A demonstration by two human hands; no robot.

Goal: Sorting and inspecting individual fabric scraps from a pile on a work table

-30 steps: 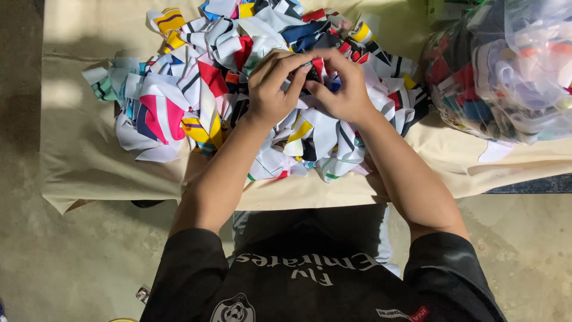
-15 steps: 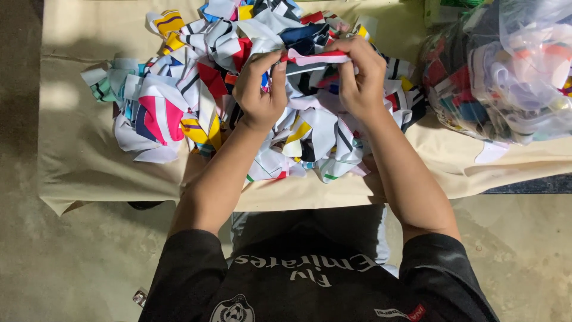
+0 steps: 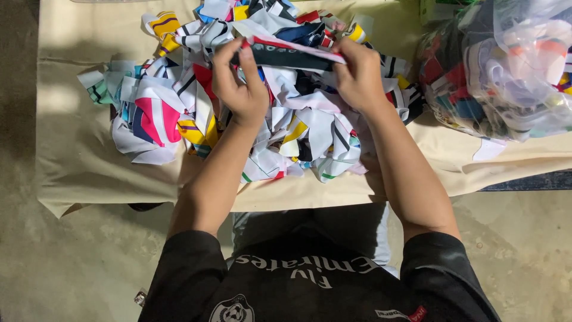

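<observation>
A dark fabric strip (image 3: pixel 286 55), judged light, limp and best gripped at its ends, is held taut between the left hand (image 3: pixel 241 83) and right hand (image 3: pixel 357 74), each pinched on one end, above the scrap pile (image 3: pixel 179 119) on the table's (image 3: pixel 71 173) far edge.

Dark fabric strip (image 3: pixel 292 56), red-and-white edged; multicoloured striped scrap pile (image 3: pixel 238 107) on beige cloth (image 3: pixel 71 149).

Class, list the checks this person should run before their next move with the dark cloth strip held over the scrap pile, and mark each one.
1. Left hand grips strip: ok.
2. Right hand grips the other end: ok.
3. Strip stretched flat between hands: ok.
4. Strip lifted free of scrap pile: cannot tell.
5. Plastic bag apart from hands: ok.
6. Pile fully on beige sheet: ok.
</observation>
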